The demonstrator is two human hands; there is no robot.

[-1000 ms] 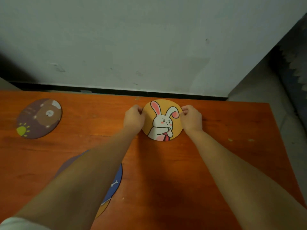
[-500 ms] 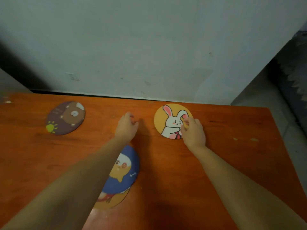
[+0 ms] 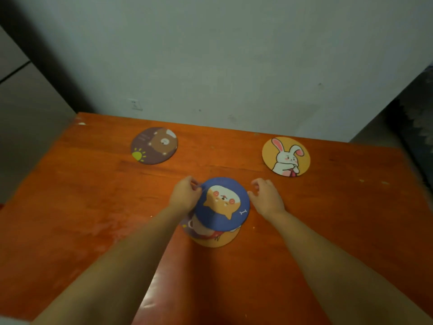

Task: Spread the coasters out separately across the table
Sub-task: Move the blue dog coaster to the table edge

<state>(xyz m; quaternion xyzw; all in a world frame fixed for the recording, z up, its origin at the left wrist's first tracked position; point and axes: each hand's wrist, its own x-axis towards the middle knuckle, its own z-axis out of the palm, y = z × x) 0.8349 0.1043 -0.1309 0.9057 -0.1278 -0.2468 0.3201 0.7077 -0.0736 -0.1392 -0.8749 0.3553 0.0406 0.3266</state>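
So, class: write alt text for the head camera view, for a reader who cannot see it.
A person's left hand pinches the edge of a round blue dog-print coaster topping a small stack, the right hand open beside it. On the orange wooden table, a brown bear coaster and an orange rabbit coaster lie apart.

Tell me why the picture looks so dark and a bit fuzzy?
Head view: the light is dim, so the orange table looks dull with a faint shine near its front edge; the left hand and right hand are soft-edged beside the blue dog coaster; the wide lens bends the table's edges.
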